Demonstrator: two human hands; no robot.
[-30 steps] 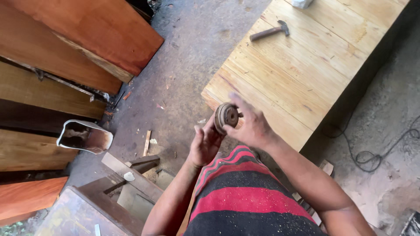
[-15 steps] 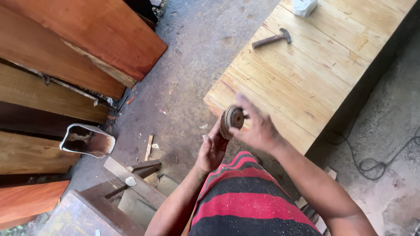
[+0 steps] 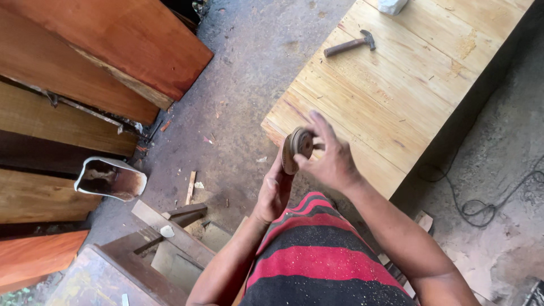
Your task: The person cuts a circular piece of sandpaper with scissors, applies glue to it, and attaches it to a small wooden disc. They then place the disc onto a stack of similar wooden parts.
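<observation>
Both my hands on a worn round disc, held in the air

My left hand (image 3: 276, 190) grips the disc (image 3: 296, 148) from below; my right hand (image 3: 330, 160) pinches its centre. It seems mid-job. Beyond my hands, the hammer (image 3: 348, 43) lies untouched on the bench (image 3: 396, 96).

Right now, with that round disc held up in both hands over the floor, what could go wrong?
1. The round disc is pinched in the right hand with the left hand under it, in mid-air beside the wooden table; a slipped grip would likely drop it onto the concrete floor.
2. A cable loops on the ground to the right: a possible trip hazard.
3. Wood offcuts lie near the feet.
</observation>
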